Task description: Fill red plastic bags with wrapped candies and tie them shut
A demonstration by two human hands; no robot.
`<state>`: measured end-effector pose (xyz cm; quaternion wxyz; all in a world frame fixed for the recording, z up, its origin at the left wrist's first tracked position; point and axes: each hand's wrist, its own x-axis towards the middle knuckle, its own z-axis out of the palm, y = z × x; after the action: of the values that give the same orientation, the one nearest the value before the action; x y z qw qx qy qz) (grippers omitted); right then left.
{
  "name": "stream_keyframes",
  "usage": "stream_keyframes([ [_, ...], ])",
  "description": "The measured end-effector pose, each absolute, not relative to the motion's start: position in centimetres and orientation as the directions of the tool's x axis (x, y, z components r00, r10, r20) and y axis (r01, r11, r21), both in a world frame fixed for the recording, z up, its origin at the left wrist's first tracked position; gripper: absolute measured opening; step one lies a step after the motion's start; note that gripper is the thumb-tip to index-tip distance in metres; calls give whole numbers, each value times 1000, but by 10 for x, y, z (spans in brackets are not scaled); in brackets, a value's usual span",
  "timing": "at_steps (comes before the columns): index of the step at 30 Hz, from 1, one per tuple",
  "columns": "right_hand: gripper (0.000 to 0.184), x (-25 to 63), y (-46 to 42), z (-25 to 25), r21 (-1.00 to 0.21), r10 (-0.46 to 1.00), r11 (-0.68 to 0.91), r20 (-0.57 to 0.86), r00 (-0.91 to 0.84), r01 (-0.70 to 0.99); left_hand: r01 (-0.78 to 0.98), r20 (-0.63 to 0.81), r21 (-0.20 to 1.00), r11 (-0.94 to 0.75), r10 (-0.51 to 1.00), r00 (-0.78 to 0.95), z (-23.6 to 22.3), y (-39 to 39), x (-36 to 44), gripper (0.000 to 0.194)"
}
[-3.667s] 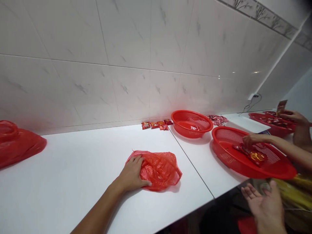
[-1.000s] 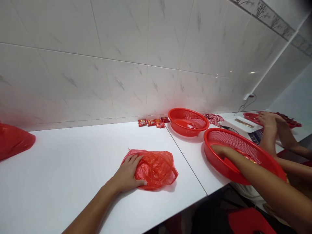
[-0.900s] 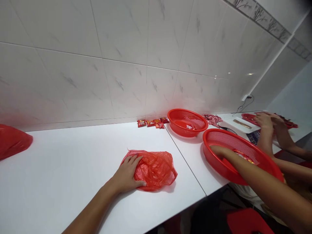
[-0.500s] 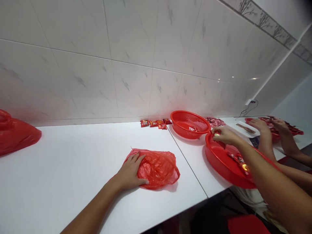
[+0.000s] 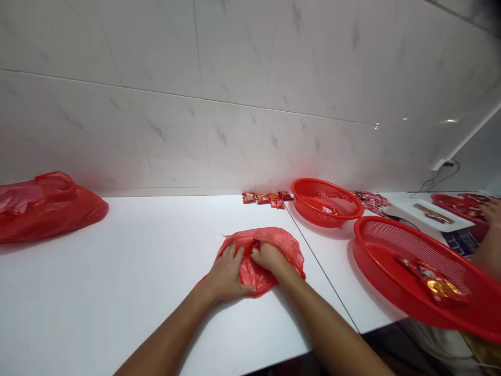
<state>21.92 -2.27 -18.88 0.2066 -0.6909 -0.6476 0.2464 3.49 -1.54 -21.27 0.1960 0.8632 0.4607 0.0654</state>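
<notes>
A thin red plastic bag [image 5: 287,243] lies flattened on the white table. My left hand [image 5: 227,274] rests on its left side, fingers spread and pressing the film down. Over the middle of the bag, my right hand [image 5: 272,257] has its fingers closed on a small red packet [image 5: 255,245], of which only a bit shows past the fingertips. The fingertips of my two hands are close together, and the packet is at or in the bag's mouth.
Several small red packets [image 5: 262,198] lie by the tiled wall. A round red basket [image 5: 326,216] and a larger red basket [image 5: 376,277] with shiny packets [image 5: 434,282] stand right. A full red bag [image 5: 58,209] sits left. At far right, another person's hand [image 5: 492,211] is over a red basket.
My right hand has come from the large basket to the red bag with a small packet. My left hand stays on the bag. The view has turned left.
</notes>
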Motion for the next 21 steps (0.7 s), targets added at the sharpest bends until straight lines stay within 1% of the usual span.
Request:
stream_keyframes([
  [2, 19, 226, -16, -197, -624, 994, -111, -79, 79, 774, 772, -45, 398, -495, 830, 556, -215, -16, 33, 122],
  [3, 28, 231, -16, -200, -652, 996, -88, -49, 74, 753, 767, -22, 403, -499, 833, 553, -216, -15, 32, 119],
  [5, 60, 239, -18, -204, -726, 997, 22, 67, 39, 687, 749, 57, 410, -521, 834, 549, -218, -14, 32, 109],
  [6, 75, 244, -20, -205, -755, 991, 92, 136, 18, 649, 732, 121, 408, -546, 827, 550, -218, -13, 32, 101],
  [7, 84, 248, -22, -207, -769, 979, 163, 205, -3, 618, 708, 202, 399, -582, 809, 551, -217, -11, 32, 92],
  [8, 87, 252, -24, -208, -761, 962, 234, 272, -30, 605, 683, 296, 379, -625, 781, 550, -216, -9, 32, 82],
  [9, 83, 256, -27, -209, -731, 940, 299, 336, -58, 613, 665, 386, 352, -659, 749, 539, -213, -8, 31, 71],
  [10, 71, 260, -28, -209, -686, 911, 361, 404, -81, 631, 665, 461, 323, -673, 726, 511, -210, -6, 30, 62],
  [11, 56, 263, -30, -209, -634, 873, 415, 480, -89, 652, 688, 515, 299, -661, 719, 467, -206, -4, 28, 55],
  [12, 41, 266, -32, -208, -581, 825, 454, 560, -72, 675, 732, 544, 285, -619, 733, 408, -202, -2, 26, 53],
  [13, 29, 268, -33, -206, -536, 772, 469, 635, -30, 702, 784, 542, 284, -552, 767, 343, -198, 0, 23, 55],
  [14, 23, 271, -34, -204, -504, 715, 453, 698, 37, 735, 833, 503, 294, -470, 817, 283, -194, 2, 20, 61],
  [15, 22, 274, -34, -202, -485, 663, 407, 740, 115, 774, 869, 423, 313, -384, 875, 235, -191, 4, 16, 65],
  [16, 26, 277, -34, -201, -478, 627, 334, 756, 187, 812, 891, 310, 335, -306, 929, 202, -187, 6, 12, 65],
  [17, 37, 282, -33, -200, -480, 620, 240, 745, 247, 844, 902, 179, 361, -237, 967, 182, -184, 7, 8, 59],
  [18, 54, 286, -32, -200, -491, 646, 137, 702, 298, 860, 904, 53, 387, -179, 984, 172, -182, 9, 4, 48],
  [19, 71, 292, -31, -201, -513, 698, 40, 628, 344, 857, 902, -46, 411, -135, 985, 169, -180, 11, 0, 38],
  [20, 81, 298, -29, -202, -555, 759, -49, 521, 392, 831, 896, -112, 431, -105, 979, 168, -179, 13, -4, 30],
  [21, 83, 305, -27, -204, -606, 809, -125, 396, 435, 785, 890, -149, 447, -86, 974, 169, -178, 14, -7, 27],
])
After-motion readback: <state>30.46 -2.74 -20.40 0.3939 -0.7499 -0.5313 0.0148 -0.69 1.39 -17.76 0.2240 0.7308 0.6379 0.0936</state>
